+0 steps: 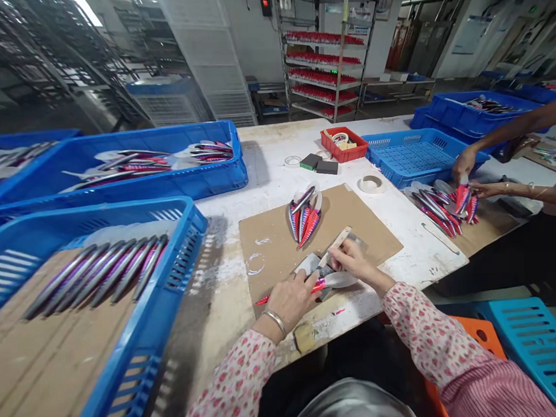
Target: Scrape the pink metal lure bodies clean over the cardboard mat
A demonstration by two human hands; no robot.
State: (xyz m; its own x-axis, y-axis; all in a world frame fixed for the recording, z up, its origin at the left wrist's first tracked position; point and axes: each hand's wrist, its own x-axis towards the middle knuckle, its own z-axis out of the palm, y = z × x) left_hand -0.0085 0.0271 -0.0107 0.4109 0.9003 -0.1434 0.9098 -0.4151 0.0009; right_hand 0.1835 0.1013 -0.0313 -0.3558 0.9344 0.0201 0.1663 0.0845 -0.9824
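My left hand (289,300) presses a red fishing lure (318,286) down near the front of the cardboard sheet (371,238). The lure's red tip shows left of the fingers, and its pale translucent end lies to the right. A flat, pale stick (342,235) is pinched in my right hand (354,260), slanting across just above the lure. Under both hands lies a grey flat piece (308,264), partly covered. Beyond them on the cardboard rests a small bunch of lures (303,216) in silver, purple and red.
At left, a blue crate (190,215) holds a row of lures; another blue crate (239,173) stands behind. A red basket (365,149), tape roll (370,183) and dark blocks (326,167) sit at the back. A co-worker's hands (464,163) handle lures at right.
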